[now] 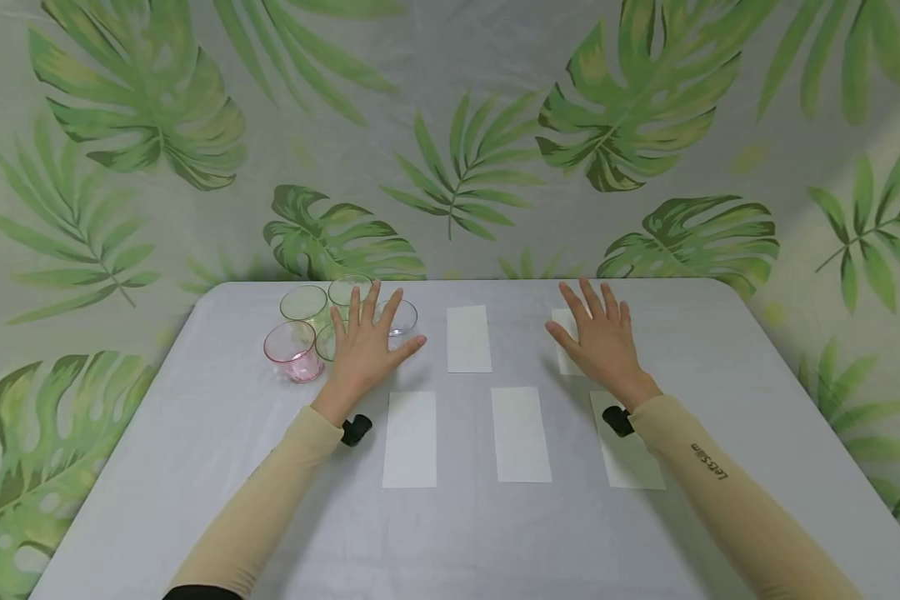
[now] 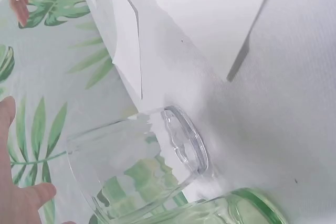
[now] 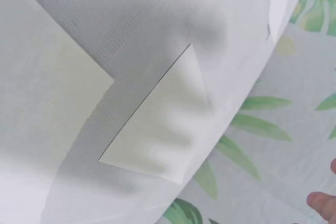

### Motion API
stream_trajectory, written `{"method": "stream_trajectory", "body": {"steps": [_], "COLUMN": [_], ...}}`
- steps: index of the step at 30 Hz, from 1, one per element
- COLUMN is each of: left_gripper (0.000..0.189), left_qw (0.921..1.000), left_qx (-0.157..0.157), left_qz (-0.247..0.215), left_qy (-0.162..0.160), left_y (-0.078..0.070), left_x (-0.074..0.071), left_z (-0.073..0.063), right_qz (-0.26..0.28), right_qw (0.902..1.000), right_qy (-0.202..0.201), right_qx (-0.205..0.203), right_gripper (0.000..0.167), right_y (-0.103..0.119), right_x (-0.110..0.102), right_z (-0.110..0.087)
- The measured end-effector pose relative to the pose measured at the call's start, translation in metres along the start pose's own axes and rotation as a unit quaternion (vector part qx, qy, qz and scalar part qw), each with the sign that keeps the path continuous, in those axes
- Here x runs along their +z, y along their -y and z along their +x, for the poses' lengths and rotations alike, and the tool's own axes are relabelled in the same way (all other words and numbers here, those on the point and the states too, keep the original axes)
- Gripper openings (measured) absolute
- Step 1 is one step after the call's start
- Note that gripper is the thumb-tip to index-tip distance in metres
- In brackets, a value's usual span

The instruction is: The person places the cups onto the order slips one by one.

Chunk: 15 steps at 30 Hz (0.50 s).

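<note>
My left hand (image 1: 363, 350) is held with fingers spread over a group of glass cups at the table's back left. A pink cup (image 1: 296, 357) stands left of it, a clear cup (image 1: 407, 323) right of it, and several green-tinted cups (image 1: 303, 303) behind and beneath. The left wrist view shows the clear cup (image 2: 136, 166) close beside a green cup (image 2: 257, 205), the thumb apart from both. On the other side, my right hand (image 1: 603, 346) spreads its fingers above a white paper card (image 3: 157, 124), partly covering it in the head view. Neither hand holds anything.
More white paper cards lie flat: one at back centre (image 1: 468, 339), and a front row at left (image 1: 410, 440), middle (image 1: 521, 435) and right (image 1: 630, 458). A white cloth covers the table (image 1: 450, 542). Behind it hangs a leaf-print curtain (image 1: 480, 50).
</note>
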<state>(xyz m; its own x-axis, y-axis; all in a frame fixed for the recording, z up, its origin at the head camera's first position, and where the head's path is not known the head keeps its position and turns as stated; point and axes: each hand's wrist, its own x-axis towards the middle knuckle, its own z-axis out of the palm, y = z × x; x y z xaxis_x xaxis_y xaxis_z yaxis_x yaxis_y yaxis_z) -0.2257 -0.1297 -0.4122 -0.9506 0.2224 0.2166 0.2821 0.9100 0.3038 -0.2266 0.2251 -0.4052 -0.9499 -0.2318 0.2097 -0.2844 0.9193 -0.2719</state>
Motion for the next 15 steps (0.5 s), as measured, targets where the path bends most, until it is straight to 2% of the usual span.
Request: {"method": "stream_trajectory", "body": {"steps": [7, 11, 15], "left_gripper": [0.082, 0.082, 0.082], "left_qw": [0.9995, 0.9978, 0.993], "left_qx": [0.029, 0.05, 0.075], "left_qz": [-0.01, -0.044, -0.092], "left_qy": [-0.007, -0.004, -0.001], "left_y": [0.007, 0.012, 0.018], "left_x": [-0.003, -0.006, -0.008], "left_z": [0.003, 0.006, 0.009], "right_qz": [0.053, 0.099, 0.158], "right_qw": [0.9976, 0.9924, 0.9837], "right_qy": [-0.011, -0.005, 0.018], "right_qx": [-0.042, -0.074, -0.083], "right_gripper": [0.072, 0.074, 0.076], "right_y": [0.002, 0.003, 0.006], "right_x": [-0.001, 0.0, 0.004], "right_z": [0.006, 0.012, 0.018]}}
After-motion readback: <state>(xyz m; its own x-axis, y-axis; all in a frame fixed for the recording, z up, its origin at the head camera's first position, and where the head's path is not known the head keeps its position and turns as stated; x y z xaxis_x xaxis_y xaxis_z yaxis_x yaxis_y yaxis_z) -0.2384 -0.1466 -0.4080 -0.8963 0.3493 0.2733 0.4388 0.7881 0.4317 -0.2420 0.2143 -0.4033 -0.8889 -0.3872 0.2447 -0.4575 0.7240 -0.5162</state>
